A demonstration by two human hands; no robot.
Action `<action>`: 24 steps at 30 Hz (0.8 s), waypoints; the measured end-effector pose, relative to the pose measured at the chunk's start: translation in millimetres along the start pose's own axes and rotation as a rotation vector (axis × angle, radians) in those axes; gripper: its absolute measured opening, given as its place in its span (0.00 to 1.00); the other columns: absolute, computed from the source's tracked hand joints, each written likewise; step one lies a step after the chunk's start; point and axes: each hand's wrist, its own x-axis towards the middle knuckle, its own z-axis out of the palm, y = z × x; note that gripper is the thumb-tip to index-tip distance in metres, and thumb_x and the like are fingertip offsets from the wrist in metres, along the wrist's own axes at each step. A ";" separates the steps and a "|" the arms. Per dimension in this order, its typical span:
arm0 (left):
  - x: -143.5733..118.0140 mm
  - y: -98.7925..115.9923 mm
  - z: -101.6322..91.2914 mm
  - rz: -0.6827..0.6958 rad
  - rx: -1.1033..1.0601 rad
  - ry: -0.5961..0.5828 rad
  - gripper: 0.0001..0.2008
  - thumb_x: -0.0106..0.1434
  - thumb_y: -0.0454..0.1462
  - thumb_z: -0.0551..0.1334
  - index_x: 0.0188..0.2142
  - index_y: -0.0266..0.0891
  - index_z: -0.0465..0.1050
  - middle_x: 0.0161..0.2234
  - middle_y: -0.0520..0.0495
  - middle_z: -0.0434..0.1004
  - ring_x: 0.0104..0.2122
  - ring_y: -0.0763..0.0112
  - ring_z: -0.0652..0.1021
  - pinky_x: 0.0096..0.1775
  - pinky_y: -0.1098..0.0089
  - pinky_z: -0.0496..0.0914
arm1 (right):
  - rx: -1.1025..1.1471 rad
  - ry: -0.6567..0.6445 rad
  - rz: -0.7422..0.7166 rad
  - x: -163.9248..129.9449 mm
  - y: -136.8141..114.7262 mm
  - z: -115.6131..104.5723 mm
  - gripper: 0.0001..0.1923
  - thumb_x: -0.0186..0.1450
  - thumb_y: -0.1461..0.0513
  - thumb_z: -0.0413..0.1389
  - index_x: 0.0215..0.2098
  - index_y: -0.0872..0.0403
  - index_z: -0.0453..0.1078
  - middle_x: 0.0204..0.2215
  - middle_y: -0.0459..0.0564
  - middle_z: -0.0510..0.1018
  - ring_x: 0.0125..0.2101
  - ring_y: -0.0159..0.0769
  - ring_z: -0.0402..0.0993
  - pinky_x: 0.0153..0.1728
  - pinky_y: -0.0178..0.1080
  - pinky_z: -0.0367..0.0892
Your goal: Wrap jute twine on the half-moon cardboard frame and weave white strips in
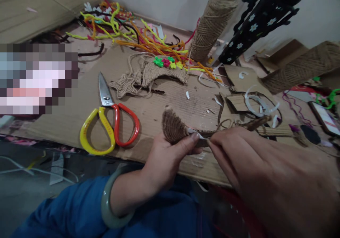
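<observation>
A: Left hand (166,156) grips the twine piece (173,126) at the cardboard (79,117) front edge. Right hand (255,160) pinches white tape (198,134) on it.

B: Any readable text?

A: Scissors (107,119) have a blade stamp, too small to read.

B: Free room?

A: Bare cardboard between scissors and piece. Pipe cleaners (127,29) and twine cone (209,29) crowd the back.
</observation>
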 end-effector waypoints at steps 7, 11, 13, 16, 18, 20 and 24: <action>-1.8 -0.3 -2.0 0.013 -0.030 -0.015 0.05 0.55 0.38 0.68 0.32 0.40 0.79 0.34 0.49 0.80 0.34 0.69 0.78 0.37 0.69 0.73 | 0.018 0.037 0.013 4.6 2.5 0.9 0.10 0.62 0.67 0.47 0.29 0.54 0.70 0.17 0.46 0.71 0.15 0.35 0.66 0.18 0.37 0.51; -1.1 -0.2 -2.3 0.028 -0.031 -0.033 0.07 0.57 0.39 0.67 0.35 0.41 0.79 0.35 0.49 0.80 0.36 0.69 0.77 0.37 0.70 0.73 | 0.010 0.039 -0.005 6.1 3.2 1.2 0.09 0.60 0.68 0.48 0.25 0.52 0.67 0.16 0.46 0.68 0.14 0.36 0.65 0.16 0.37 0.50; -0.6 0.1 -1.9 0.032 -0.031 -0.042 0.06 0.58 0.39 0.67 0.35 0.41 0.79 0.35 0.49 0.80 0.36 0.70 0.77 0.36 0.71 0.72 | -0.004 0.016 -0.023 8.1 2.5 1.0 0.09 0.58 0.69 0.49 0.23 0.51 0.64 0.16 0.45 0.66 0.14 0.37 0.66 0.16 0.37 0.50; -0.6 0.8 -0.9 0.026 -0.051 -0.035 0.04 0.58 0.37 0.66 0.34 0.41 0.79 0.34 0.50 0.80 0.35 0.71 0.77 0.35 0.73 0.72 | -0.041 0.000 -0.029 11.6 0.6 0.9 0.09 0.57 0.69 0.49 0.22 0.50 0.61 0.16 0.45 0.64 0.15 0.38 0.66 0.17 0.37 0.51; -0.7 1.1 -0.4 0.026 -0.071 -0.034 0.03 0.58 0.36 0.66 0.33 0.41 0.79 0.32 0.51 0.79 0.33 0.74 0.76 0.34 0.75 0.71 | -0.064 -0.005 -0.025 13.2 -0.4 1.0 0.09 0.57 0.68 0.49 0.22 0.50 0.60 0.16 0.45 0.64 0.15 0.39 0.66 0.17 0.38 0.50; -0.4 1.1 -0.1 0.038 -0.090 -0.042 0.03 0.58 0.35 0.66 0.32 0.41 0.80 0.31 0.53 0.79 0.31 0.76 0.75 0.32 0.77 0.71 | -0.091 0.001 -0.008 14.0 -0.9 0.6 0.09 0.59 0.67 0.48 0.23 0.50 0.60 0.16 0.45 0.64 0.15 0.39 0.65 0.18 0.38 0.49; 0.7 0.7 -0.6 0.054 -0.108 -0.063 0.03 0.58 0.34 0.66 0.32 0.41 0.79 0.30 0.54 0.78 0.31 0.78 0.75 0.31 0.79 0.71 | -0.093 -0.041 0.003 14.8 -0.4 -2.4 0.08 0.59 0.68 0.48 0.25 0.50 0.64 0.18 0.46 0.67 0.17 0.40 0.67 0.18 0.38 0.47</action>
